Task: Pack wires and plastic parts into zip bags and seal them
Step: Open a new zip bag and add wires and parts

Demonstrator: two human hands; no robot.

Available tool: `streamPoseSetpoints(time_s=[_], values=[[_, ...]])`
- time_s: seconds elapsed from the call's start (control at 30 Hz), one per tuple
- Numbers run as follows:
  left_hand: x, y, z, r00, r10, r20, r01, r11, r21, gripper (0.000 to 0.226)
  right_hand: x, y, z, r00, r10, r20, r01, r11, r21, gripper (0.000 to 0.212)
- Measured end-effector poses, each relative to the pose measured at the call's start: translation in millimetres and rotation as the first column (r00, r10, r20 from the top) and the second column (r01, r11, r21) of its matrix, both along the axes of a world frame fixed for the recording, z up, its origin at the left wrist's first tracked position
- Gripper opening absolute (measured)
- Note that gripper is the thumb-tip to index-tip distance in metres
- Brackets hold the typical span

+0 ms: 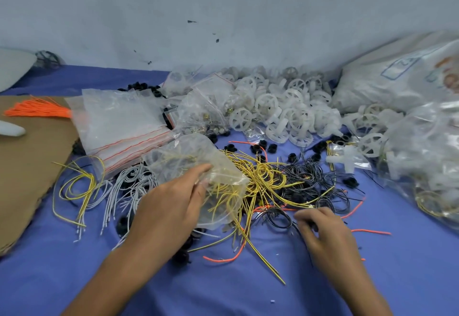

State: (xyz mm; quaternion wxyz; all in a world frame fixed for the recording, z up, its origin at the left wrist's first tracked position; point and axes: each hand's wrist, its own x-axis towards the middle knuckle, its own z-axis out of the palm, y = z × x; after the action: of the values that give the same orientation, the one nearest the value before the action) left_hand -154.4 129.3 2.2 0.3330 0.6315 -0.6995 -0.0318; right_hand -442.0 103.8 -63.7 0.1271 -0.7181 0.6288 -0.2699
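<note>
My left hand point(171, 199) grips a clear zip bag point(198, 166) that holds yellow wires, thumb on top and fingers inside or beneath the plastic. My right hand point(320, 226) lies over the tangle of black wires point(313, 181) with fingers curled, pinching at black wire strands. Loose yellow wires point(263, 179) lie between the two hands. White wires point(129, 186) spread out left of the bag. A heap of white plastic wheels point(280, 109) sits behind the wires. A stack of empty zip bags point(119, 121) with red seal lines lies at the back left.
Brown cardboard point(27, 166) covers the left side, with an orange wire bundle point(37, 110) on it. Large filled plastic sacks point(409, 77) stand at the right by the wall. Small black plastic parts point(260, 145) and orange wires point(223, 258) are scattered over the blue cloth point(248, 295).
</note>
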Motion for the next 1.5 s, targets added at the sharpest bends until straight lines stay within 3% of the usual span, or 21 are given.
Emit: streamPoseSetpoints(time_s=[0.13,0.3,0.57,0.77,0.9,1.03,1.13,1.23,1.3,1.33,1.4,1.5], values=[[2,0,1,1.000,0.002,-0.015,-0.002,1.000,0.027,0.031,-21,-13,7,0.991,-0.117,-0.063,0.121,0.990,0.067,0.017],[-1,1,2,1.000,-0.007,-0.025,0.008,0.999,0.042,0.032,-33,-16,9,0.981,-0.094,-0.170,0.128,0.972,0.199,0.028],[-4,0,2,1.000,-0.018,-0.023,0.019,0.999,0.046,0.033,-26,-15,1,0.978,-0.007,-0.210,0.029,0.994,0.105,0.034],[-4,0,1,1.000,-0.015,-0.015,0.016,0.999,0.045,0.033,-25,-18,0,0.978,-0.002,-0.211,0.012,0.999,0.043,0.004],[-5,1,1,1.000,-0.024,-0.012,0.025,0.999,0.035,0.033,-26,-20,3,0.988,-0.005,-0.154,0.016,0.998,0.068,0.003],[-6,0,0,0.999,-0.037,-0.020,0.038,0.999,0.025,0.034,-23,-21,2,0.963,0.062,-0.262,-0.020,0.987,0.161,0.012],[-6,1,0,0.999,-0.040,-0.010,0.040,0.999,0.025,0.033,-20,-23,3,0.957,0.047,-0.287,-0.003,0.988,0.152,0.006],[-5,1,-2,0.999,-0.038,-0.001,0.038,0.999,0.018,0.032,-20,-23,6,0.994,0.017,-0.111,-0.009,0.997,0.078,0.006],[-5,1,-3,0.999,-0.037,0.001,0.037,0.999,0.018,0.033,-18,-23,9,0.983,-0.029,0.183,0.013,0.996,0.087,0.010],[-6,1,-3,0.999,-0.036,0.004,0.036,0.999,0.018,0.033,-16,-22,13,0.921,-0.062,0.385,0.007,0.990,0.142,0.011],[-6,1,-4,0.999,-0.033,0.010,0.033,0.999,0.016,0.033,-14,-21,22,0.711,-0.137,0.690,-0.058,0.966,0.252,0.012],[-6,1,-3,1.000,-0.031,0.005,0.031,0.999,0.016,0.033,-11,-15,35,0.527,-0.161,0.834,-0.204,0.929,0.309,0.006]])
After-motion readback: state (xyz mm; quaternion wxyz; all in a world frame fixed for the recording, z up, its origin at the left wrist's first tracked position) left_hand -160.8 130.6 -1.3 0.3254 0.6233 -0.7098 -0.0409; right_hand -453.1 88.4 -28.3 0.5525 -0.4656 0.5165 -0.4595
